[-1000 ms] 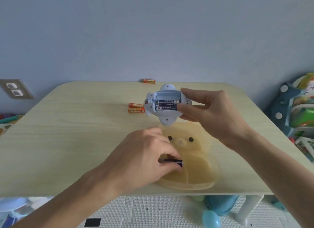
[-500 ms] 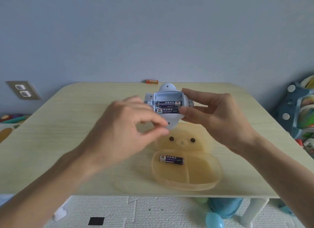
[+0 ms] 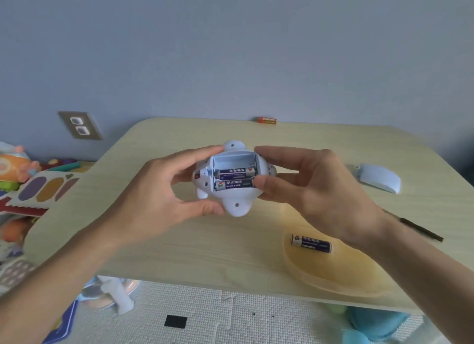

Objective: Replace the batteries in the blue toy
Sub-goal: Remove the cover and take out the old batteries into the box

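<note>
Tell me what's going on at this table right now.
A person holds the blue toy upside down in both hands, left hand and right hand, above the table. Its battery bay is open: two dark batteries sit inside, one slot empty. A third battery lies in the yellow tray. The cover rests aside.

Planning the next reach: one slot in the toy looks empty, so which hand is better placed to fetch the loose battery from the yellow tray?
Probably the right hand. The battery lies in the tray just under its wrist, while the left hand is across the toy, on the far side.
</note>
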A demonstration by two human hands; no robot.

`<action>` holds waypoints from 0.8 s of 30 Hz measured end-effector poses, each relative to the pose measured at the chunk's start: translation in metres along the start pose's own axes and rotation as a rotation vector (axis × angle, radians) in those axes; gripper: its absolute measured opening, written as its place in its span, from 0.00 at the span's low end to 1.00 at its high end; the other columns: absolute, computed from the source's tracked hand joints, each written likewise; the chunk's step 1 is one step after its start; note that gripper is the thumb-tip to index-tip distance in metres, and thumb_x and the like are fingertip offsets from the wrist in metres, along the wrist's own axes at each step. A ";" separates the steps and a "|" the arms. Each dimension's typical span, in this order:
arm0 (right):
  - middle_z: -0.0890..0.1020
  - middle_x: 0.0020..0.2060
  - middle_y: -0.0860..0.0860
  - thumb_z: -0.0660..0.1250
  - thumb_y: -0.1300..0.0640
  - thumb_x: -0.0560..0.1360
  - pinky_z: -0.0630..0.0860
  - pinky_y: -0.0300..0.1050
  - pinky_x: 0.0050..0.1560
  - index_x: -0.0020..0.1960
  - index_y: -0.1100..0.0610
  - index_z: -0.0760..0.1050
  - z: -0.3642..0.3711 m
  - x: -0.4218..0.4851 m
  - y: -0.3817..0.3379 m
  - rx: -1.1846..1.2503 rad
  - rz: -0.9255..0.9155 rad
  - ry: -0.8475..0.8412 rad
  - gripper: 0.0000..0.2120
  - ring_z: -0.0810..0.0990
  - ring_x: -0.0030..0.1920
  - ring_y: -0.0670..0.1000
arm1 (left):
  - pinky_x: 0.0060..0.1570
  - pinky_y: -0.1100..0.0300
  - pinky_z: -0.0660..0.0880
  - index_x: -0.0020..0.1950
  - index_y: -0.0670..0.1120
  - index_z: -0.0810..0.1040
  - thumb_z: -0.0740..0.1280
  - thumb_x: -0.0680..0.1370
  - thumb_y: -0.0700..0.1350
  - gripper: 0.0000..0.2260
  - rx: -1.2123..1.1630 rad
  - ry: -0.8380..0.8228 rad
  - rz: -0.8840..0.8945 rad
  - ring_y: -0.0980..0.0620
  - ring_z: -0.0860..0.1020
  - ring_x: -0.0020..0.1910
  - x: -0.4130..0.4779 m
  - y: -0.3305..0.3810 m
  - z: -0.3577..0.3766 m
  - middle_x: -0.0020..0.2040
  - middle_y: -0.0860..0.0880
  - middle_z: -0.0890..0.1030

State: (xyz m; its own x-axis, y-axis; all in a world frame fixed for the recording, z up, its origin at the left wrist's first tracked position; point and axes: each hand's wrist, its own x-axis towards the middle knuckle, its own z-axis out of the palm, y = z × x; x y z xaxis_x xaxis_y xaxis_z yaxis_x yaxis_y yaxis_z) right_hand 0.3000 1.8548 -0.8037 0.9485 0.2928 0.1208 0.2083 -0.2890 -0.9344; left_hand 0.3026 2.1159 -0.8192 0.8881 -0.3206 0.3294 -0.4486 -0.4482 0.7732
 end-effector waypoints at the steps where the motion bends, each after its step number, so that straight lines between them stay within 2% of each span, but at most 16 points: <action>1: 0.88 0.57 0.44 0.75 0.57 0.78 0.84 0.52 0.59 0.71 0.52 0.78 0.003 0.001 0.000 -0.041 -0.018 -0.024 0.22 0.89 0.53 0.45 | 0.68 0.61 0.78 0.74 0.56 0.77 0.83 0.64 0.47 0.39 -0.066 -0.009 -0.025 0.58 0.85 0.64 -0.003 -0.003 -0.002 0.66 0.58 0.86; 5: 0.86 0.59 0.41 0.75 0.55 0.77 0.83 0.44 0.59 0.71 0.50 0.77 0.009 0.003 -0.003 -0.270 -0.151 -0.100 0.22 0.85 0.58 0.38 | 0.64 0.61 0.81 0.72 0.55 0.77 0.80 0.66 0.40 0.36 -0.171 -0.062 -0.061 0.53 0.85 0.63 -0.009 -0.007 -0.013 0.67 0.53 0.83; 7: 0.83 0.65 0.42 0.74 0.54 0.78 0.81 0.43 0.61 0.72 0.49 0.75 0.012 0.004 -0.006 -0.470 -0.293 -0.115 0.22 0.82 0.63 0.41 | 0.64 0.61 0.80 0.72 0.55 0.77 0.80 0.67 0.39 0.35 -0.185 -0.098 -0.070 0.54 0.84 0.64 -0.011 -0.007 -0.016 0.67 0.53 0.82; 9: 0.76 0.73 0.45 0.71 0.54 0.80 0.77 0.46 0.66 0.72 0.48 0.75 0.014 0.005 -0.007 -0.638 -0.416 -0.174 0.20 0.78 0.69 0.46 | 0.64 0.60 0.81 0.72 0.55 0.77 0.79 0.68 0.39 0.34 -0.193 -0.120 -0.080 0.54 0.84 0.66 -0.014 -0.009 -0.019 0.67 0.54 0.82; 11: 0.67 0.78 0.48 0.70 0.52 0.81 0.75 0.50 0.69 0.72 0.46 0.74 0.016 0.005 -0.009 -0.692 -0.440 -0.272 0.20 0.75 0.72 0.50 | 0.64 0.58 0.81 0.73 0.55 0.76 0.78 0.69 0.40 0.34 -0.189 -0.137 -0.086 0.55 0.83 0.67 -0.016 -0.011 -0.021 0.68 0.54 0.81; 13: 0.63 0.77 0.50 0.71 0.49 0.80 0.75 0.53 0.70 0.73 0.45 0.72 0.018 0.005 -0.011 -0.779 -0.459 -0.351 0.23 0.75 0.72 0.53 | 0.63 0.56 0.82 0.74 0.55 0.76 0.78 0.69 0.40 0.33 -0.179 -0.150 -0.085 0.55 0.82 0.67 -0.018 -0.012 -0.023 0.68 0.55 0.80; 16: 0.64 0.75 0.51 0.71 0.46 0.79 0.73 0.48 0.71 0.76 0.44 0.69 0.022 0.006 -0.016 -0.952 -0.486 -0.378 0.27 0.76 0.68 0.54 | 0.62 0.55 0.83 0.75 0.54 0.76 0.79 0.69 0.41 0.34 -0.140 -0.169 -0.076 0.54 0.82 0.68 -0.019 -0.012 -0.026 0.68 0.55 0.80; 19: 0.66 0.71 0.51 0.69 0.42 0.79 0.75 0.49 0.68 0.74 0.42 0.69 0.025 0.008 -0.023 -1.046 -0.511 -0.378 0.25 0.77 0.63 0.53 | 0.62 0.56 0.83 0.75 0.54 0.76 0.78 0.70 0.44 0.33 -0.090 -0.199 -0.061 0.54 0.81 0.69 -0.018 -0.009 -0.027 0.67 0.56 0.79; 21: 0.66 0.69 0.51 0.70 0.41 0.78 0.76 0.50 0.65 0.73 0.42 0.68 0.026 0.010 -0.026 -1.084 -0.506 -0.398 0.26 0.77 0.61 0.53 | 0.61 0.56 0.83 0.75 0.54 0.77 0.79 0.70 0.45 0.33 -0.047 -0.220 -0.050 0.54 0.81 0.69 -0.018 -0.007 -0.026 0.67 0.57 0.79; 24: 0.66 0.67 0.49 0.71 0.38 0.76 0.77 0.46 0.60 0.71 0.40 0.67 0.028 0.013 -0.029 -1.121 -0.493 -0.423 0.27 0.78 0.57 0.52 | 0.61 0.56 0.84 0.74 0.54 0.77 0.80 0.71 0.40 0.33 0.002 -0.233 -0.047 0.54 0.81 0.69 -0.017 -0.006 -0.026 0.67 0.58 0.79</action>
State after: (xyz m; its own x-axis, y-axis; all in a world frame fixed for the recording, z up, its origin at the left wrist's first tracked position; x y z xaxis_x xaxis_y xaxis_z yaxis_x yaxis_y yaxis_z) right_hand 0.2997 1.8922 -0.7845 0.6091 0.7906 0.0634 0.7924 -0.6099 -0.0081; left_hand 0.2930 2.1456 -0.8159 0.8611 -0.4830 0.1589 -0.4077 -0.4691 0.7834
